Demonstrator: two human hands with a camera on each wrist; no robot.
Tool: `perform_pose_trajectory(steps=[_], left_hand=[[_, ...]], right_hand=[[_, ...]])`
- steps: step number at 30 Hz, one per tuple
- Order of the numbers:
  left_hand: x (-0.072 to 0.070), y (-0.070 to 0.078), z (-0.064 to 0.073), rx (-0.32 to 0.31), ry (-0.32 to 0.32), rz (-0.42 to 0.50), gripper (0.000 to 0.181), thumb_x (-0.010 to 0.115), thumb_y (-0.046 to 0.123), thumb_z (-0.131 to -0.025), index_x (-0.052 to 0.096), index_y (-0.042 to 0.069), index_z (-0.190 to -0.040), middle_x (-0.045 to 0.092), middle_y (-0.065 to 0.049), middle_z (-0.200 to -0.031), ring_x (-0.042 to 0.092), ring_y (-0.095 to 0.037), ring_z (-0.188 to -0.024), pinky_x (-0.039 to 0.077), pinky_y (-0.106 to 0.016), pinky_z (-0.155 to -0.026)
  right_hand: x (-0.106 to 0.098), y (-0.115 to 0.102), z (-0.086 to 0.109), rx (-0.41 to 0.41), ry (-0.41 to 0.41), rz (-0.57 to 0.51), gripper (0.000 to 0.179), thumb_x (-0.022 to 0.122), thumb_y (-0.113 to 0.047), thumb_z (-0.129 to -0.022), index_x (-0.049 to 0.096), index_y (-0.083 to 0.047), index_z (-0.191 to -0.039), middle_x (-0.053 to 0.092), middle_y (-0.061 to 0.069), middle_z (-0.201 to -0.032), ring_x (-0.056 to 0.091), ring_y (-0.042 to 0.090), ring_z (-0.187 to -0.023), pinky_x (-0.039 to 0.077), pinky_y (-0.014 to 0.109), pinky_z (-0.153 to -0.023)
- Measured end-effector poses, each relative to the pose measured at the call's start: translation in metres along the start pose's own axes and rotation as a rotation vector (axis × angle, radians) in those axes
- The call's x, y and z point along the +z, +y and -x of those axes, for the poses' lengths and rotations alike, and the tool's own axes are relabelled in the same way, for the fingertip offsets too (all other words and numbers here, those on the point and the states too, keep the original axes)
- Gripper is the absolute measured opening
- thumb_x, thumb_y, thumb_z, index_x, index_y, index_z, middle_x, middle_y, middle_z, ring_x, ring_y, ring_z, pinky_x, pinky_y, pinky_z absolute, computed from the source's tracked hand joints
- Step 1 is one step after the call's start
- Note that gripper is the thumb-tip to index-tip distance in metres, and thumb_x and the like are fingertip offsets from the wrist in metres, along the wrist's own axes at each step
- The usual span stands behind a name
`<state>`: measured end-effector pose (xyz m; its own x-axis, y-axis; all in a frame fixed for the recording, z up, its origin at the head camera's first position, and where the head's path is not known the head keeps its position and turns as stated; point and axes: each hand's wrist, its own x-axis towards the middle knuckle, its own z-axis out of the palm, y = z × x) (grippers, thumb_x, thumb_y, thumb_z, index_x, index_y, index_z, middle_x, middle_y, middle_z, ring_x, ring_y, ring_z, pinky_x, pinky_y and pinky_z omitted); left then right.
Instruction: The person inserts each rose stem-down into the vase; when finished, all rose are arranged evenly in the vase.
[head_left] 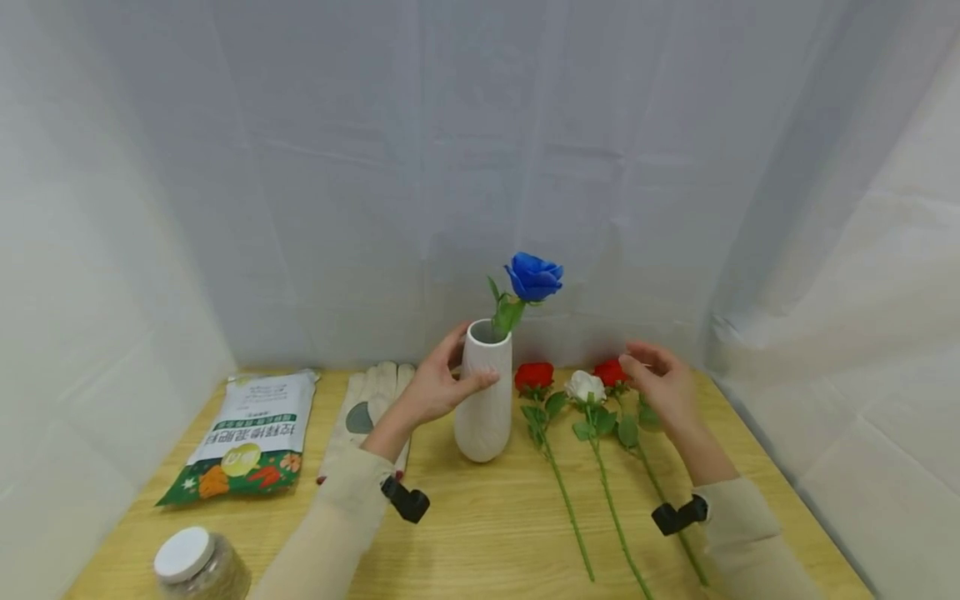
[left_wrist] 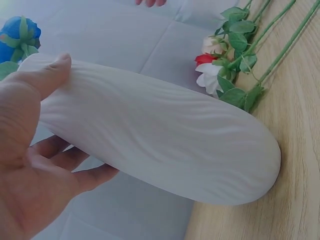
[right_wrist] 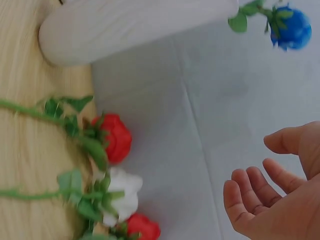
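A white vase (head_left: 483,408) with a rippled surface stands upright on the table, a blue rose (head_left: 534,277) rising from its mouth. My left hand (head_left: 444,385) grips the vase near its top, thumb on the near side and fingers behind, as the left wrist view of the vase (left_wrist: 150,130) confirms. My right hand (head_left: 663,387) hovers over the right end of the flower row, its fingers loosely bent around nothing (right_wrist: 280,200). Below and beside it lie a red rose (head_left: 611,372), a white rose (head_left: 585,387) and another red rose (head_left: 534,377), stems toward me.
Left of the vase lies a pair of pale work gloves (head_left: 360,417). Farther left is a white and green printed bag (head_left: 258,433). A clear jar with a white lid (head_left: 183,554) stands at the front left. Pale curtains (head_left: 480,167) enclose the table's back and sides.
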<state>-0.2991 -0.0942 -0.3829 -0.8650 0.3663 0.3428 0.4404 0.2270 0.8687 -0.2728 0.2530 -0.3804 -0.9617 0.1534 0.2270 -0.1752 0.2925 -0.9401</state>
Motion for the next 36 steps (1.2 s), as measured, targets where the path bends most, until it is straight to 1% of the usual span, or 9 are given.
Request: perform_pose_trajectory(steps=[6,9,13,16,20,25,30,34,36], left_hand=[[0.000,0.000,0.001,-0.001,0.002,-0.002,0.085,0.077,0.013,-0.098,0.029,0.013,-0.167,0.052,-0.024,-0.156,0.057,-0.043,-0.138,0.052,-0.062,-0.109],[0.000,-0.001,0.000,0.007,0.001,-0.001,0.085,0.078,0.013,-0.097,0.029,0.012,-0.167,0.052,-0.023,-0.156,0.057,-0.043,-0.138,0.052,-0.062,-0.109],[0.000,-0.001,-0.001,0.008,-0.004,0.004,0.084,0.078,0.013,-0.097,0.031,0.013,-0.167,0.053,-0.023,-0.155,0.057,-0.043,-0.139,0.051,-0.062,-0.109],[0.000,-0.001,0.000,0.002,-0.006,0.005,0.084,0.078,0.013,-0.097,0.031,0.015,-0.167,0.052,-0.022,-0.156,0.056,-0.043,-0.140,0.051,-0.062,-0.110],[-0.001,0.000,0.000,-0.007,-0.007,-0.003,0.085,0.078,0.014,-0.097,0.030,0.016,-0.168,0.051,-0.022,-0.157,0.055,-0.042,-0.141,0.051,-0.062,-0.110],[-0.001,0.000,0.000,-0.010,-0.010,-0.009,0.086,0.078,0.015,-0.097,0.029,0.017,-0.168,0.051,-0.022,-0.157,0.055,-0.042,-0.141,0.051,-0.062,-0.110],[-0.001,-0.001,0.000,-0.002,-0.011,-0.007,0.086,0.078,0.016,-0.098,0.029,0.015,-0.168,0.052,-0.022,-0.157,0.055,-0.042,-0.141,0.051,-0.062,-0.110],[-0.001,-0.002,0.000,0.006,-0.011,-0.008,0.086,0.078,0.015,-0.097,0.029,0.014,-0.168,0.052,-0.022,-0.157,0.056,-0.042,-0.140,0.051,-0.061,-0.110],[-0.001,-0.003,-0.001,0.007,-0.012,-0.006,0.086,0.078,0.014,-0.097,0.029,0.015,-0.168,0.052,-0.022,-0.156,0.056,-0.042,-0.140,0.052,-0.061,-0.109]], right_hand=[[-0.025,0.020,0.004,0.048,0.005,0.016,0.044,0.067,-0.023,-0.105,0.060,0.001,-0.140,0.065,-0.026,-0.098,0.067,-0.004,-0.091,0.059,0.016,-0.078],[-0.036,0.032,0.007,0.088,0.018,0.044,0.048,0.066,-0.022,-0.105,0.055,0.005,-0.144,0.063,-0.027,-0.097,0.066,-0.006,-0.089,0.059,0.017,-0.078],[-0.051,0.050,0.011,0.137,0.023,0.084,0.051,0.066,-0.021,-0.105,0.052,0.008,-0.145,0.062,-0.028,-0.093,0.065,-0.007,-0.085,0.060,0.019,-0.077],[-0.062,0.063,0.013,0.176,0.008,0.114,0.053,0.064,-0.021,-0.106,0.050,0.009,-0.147,0.063,-0.026,-0.093,0.065,-0.006,-0.085,0.061,0.021,-0.077],[-0.074,0.079,0.016,0.220,-0.012,0.141,0.056,0.064,-0.021,-0.106,0.047,0.010,-0.149,0.067,-0.019,-0.098,0.065,-0.004,-0.085,0.062,0.025,-0.078],[-0.083,0.093,0.019,0.263,-0.021,0.154,0.057,0.065,-0.018,-0.105,0.046,0.013,-0.149,0.069,-0.012,-0.101,0.065,-0.003,-0.084,0.063,0.026,-0.080],[-0.087,0.107,0.023,0.277,-0.025,0.174,0.057,0.066,-0.016,-0.104,0.047,0.014,-0.149,0.071,-0.006,-0.103,0.066,-0.002,-0.084,0.064,0.028,-0.080],[-0.090,0.117,0.026,0.291,-0.044,0.174,0.057,0.064,-0.013,-0.105,0.043,0.015,-0.150,0.072,-0.007,-0.102,0.067,-0.002,-0.083,0.064,0.028,-0.079],[-0.091,0.121,0.027,0.300,-0.044,0.165,0.058,0.064,-0.011,-0.104,0.042,0.016,-0.150,0.073,-0.008,-0.100,0.068,-0.002,-0.081,0.064,0.027,-0.077]])
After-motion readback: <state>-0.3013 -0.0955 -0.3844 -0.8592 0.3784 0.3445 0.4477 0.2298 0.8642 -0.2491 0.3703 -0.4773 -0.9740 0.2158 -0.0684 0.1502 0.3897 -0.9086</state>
